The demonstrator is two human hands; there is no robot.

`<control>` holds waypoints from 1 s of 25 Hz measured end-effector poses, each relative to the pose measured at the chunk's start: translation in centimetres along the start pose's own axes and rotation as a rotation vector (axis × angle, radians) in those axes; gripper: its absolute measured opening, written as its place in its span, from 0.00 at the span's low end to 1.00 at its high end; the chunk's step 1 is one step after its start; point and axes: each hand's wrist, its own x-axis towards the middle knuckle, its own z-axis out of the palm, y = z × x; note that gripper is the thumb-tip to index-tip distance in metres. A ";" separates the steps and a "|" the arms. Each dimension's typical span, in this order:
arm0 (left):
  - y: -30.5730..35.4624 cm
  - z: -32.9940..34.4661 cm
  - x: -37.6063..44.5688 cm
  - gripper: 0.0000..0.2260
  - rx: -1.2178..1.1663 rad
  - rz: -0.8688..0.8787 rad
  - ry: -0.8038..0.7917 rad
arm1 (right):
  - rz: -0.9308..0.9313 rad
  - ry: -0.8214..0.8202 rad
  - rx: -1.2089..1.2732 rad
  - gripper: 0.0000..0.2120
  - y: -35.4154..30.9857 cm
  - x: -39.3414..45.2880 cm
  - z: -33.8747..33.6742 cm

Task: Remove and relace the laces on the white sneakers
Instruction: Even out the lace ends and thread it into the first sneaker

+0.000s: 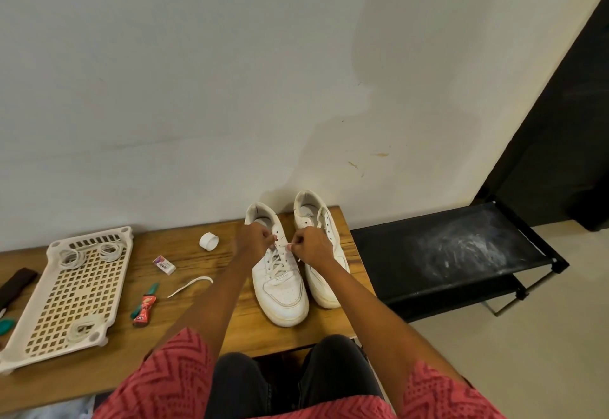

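While both hands [286, 244] pinch flat white laces [279, 265], the smooth leather left sneaker [280, 281] sits on grained wood.

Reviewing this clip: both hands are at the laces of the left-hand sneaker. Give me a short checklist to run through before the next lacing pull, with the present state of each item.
1. Left hand pinches a lace end: ok, fingers curled at the upper eyelets.
2. Right hand pinches the other lace end: ok.
3. Near sneaker sits flat on the wooden table: ok.
4. Lower eyelets already crossed with lace: ok; upper eyelets not yet laced.
5. Second sneaker laced: not ok; its lace hangs loose near the tongue.
6. Lace ends even in length: cannot tell, the hands hide them.
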 end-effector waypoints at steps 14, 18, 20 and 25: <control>-2.3 -1.4 1.2 0.15 0.241 0.106 -0.227 | 0.158 -0.515 0.039 0.19 -7.6 3.8 -9.0; -2.3 -1.5 0.6 0.12 0.062 0.128 -0.260 | 0.036 -0.626 0.086 0.12 -7.0 3.0 -3.0; -2.4 -1.8 0.1 0.15 -0.059 0.141 -0.256 | -0.069 -0.365 0.233 0.11 -5.9 2.6 -0.4; -3.5 -1.3 -0.5 0.11 -0.197 0.132 -0.174 | -0.218 0.054 0.293 0.08 -4.0 2.3 2.2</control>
